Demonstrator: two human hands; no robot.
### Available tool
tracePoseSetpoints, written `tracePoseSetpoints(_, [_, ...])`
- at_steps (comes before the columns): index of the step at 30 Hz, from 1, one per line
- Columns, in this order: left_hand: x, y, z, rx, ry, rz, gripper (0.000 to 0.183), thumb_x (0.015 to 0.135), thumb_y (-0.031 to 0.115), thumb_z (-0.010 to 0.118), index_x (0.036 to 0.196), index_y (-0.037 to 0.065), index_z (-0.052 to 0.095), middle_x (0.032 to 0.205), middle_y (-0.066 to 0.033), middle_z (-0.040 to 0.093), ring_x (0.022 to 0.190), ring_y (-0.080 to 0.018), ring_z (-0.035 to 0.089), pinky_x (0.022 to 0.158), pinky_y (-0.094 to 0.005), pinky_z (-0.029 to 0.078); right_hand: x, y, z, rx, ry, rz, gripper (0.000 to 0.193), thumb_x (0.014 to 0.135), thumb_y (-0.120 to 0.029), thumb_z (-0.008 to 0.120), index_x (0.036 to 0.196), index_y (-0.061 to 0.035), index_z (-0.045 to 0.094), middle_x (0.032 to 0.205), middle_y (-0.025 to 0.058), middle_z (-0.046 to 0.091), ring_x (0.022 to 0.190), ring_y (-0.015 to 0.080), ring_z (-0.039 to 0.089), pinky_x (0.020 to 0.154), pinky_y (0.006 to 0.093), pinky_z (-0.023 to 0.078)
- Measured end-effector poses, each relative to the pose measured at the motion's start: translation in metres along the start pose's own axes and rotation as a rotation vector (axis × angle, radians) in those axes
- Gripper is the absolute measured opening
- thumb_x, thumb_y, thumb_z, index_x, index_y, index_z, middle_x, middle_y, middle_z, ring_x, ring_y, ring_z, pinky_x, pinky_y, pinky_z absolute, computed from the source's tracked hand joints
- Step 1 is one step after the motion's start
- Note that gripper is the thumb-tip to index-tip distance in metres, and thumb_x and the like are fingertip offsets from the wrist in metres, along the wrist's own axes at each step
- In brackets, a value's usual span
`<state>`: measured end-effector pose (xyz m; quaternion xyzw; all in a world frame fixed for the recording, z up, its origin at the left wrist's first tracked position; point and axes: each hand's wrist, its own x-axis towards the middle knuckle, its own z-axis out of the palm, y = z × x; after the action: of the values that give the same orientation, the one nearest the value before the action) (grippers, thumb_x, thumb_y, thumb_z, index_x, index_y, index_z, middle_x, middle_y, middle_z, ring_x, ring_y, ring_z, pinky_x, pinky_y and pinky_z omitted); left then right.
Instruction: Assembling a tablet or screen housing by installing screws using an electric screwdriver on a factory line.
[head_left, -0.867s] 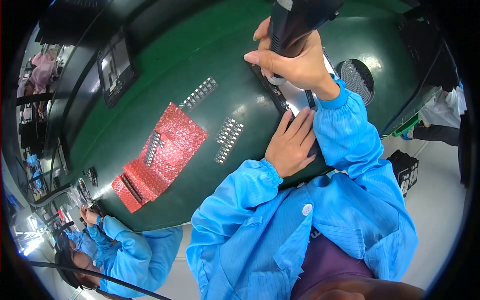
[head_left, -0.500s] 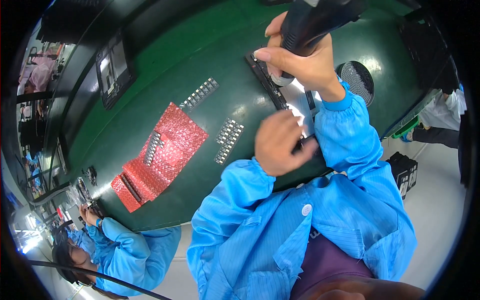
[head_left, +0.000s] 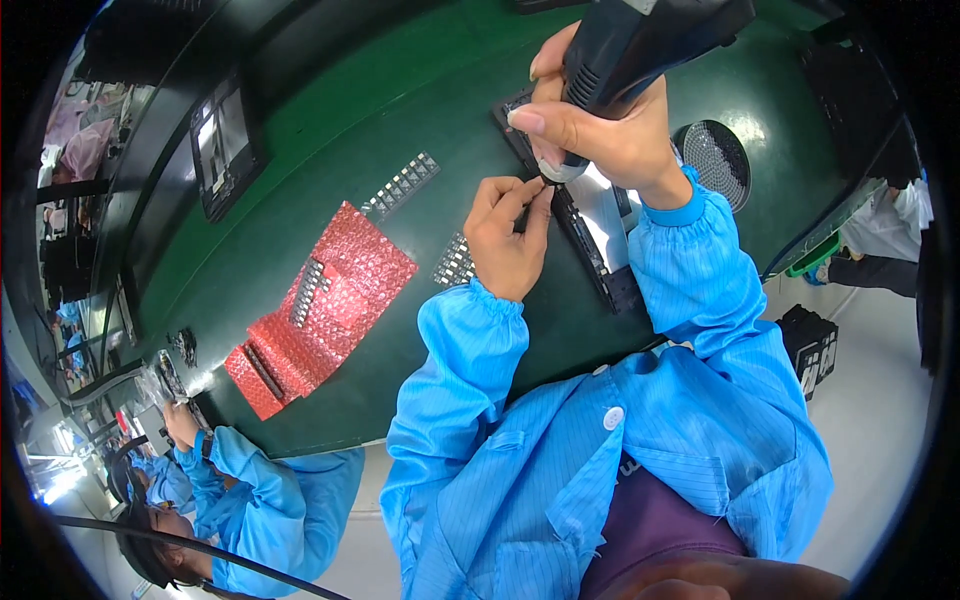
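Observation:
My right hand (head_left: 625,140) is wrapped round a black power screwdriver (head_left: 625,55), pointing its pale nose down at a long black frame (head_left: 574,225). A bright, reflective panel (head_left: 600,205) lies within that frame on the green table. Thumb and forefinger of my left hand (head_left: 505,240) are pinched together just below the screwdriver's nose, at the frame's left edge. Anything between those fingertips is too small to make out. Beside my left hand, partly covered by it, lies a strip of small boards (head_left: 453,264).
A round dish (head_left: 716,165) of tiny metal parts stands right of the frame. Red bubble wrap (head_left: 350,265) with a component strip (head_left: 308,293) lies to the left, near another strip (head_left: 402,184). Another black frame (head_left: 222,145) sits far left. A co-worker (head_left: 265,500) in blue works at lower left.
My left hand has moved up and left from the frame's near part to the screwdriver's nose, its fingers closing into a pinch. My right hand and the screwdriver have barely moved.

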<state>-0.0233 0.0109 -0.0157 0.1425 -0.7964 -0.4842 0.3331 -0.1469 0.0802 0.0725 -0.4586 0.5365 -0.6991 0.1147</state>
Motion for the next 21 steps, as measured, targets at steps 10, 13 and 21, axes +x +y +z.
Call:
tracePoseSetpoints(10, [0.0002,-0.0037,-0.0001,-0.081,0.011,-0.088,0.014,0.068,0.0,0.073,0.08,-0.002,0.066,0.076,-0.0104,0.059,0.066,-0.0208,0.059,0.059,-0.0289,0.047,-0.0012,0.0032,0.0014,0.001,0.002,-0.012,0.033,0.075,0.004,0.069,0.099,0.0,0.047,0.06,0.0072,0.058,0.05,0.0126,0.057,0.046,0.0249,0.046])
tracePoseSetpoints(13, [0.0006,-0.0038,-0.0002,-0.092,0.015,-0.114,0.014,0.067,0.0,0.074,0.078,-0.002,0.066,0.074,-0.0102,0.059,0.065,-0.0206,0.059,0.059,-0.0286,0.047,-0.0009,0.0039,0.0006,-0.019,-0.01,-0.042,0.033,0.075,0.004,0.069,0.1,0.0,0.047,0.06,0.0074,0.058,0.05,0.0126,0.057,0.046,0.0249,0.046])
tracePoseSetpoints(21, [0.0008,-0.0039,-0.0007,-0.109,0.029,-0.156,0.015,0.064,-0.001,0.075,0.074,-0.002,0.064,0.072,-0.0092,0.058,0.064,-0.0183,0.059,0.059,-0.0269,0.047,-0.0023,0.0063,0.0037,0.008,-0.018,-0.061,0.033,0.075,0.005,0.068,0.099,0.0003,0.047,0.061,0.0078,0.058,0.05,0.0125,0.058,0.045,0.0248,0.046])
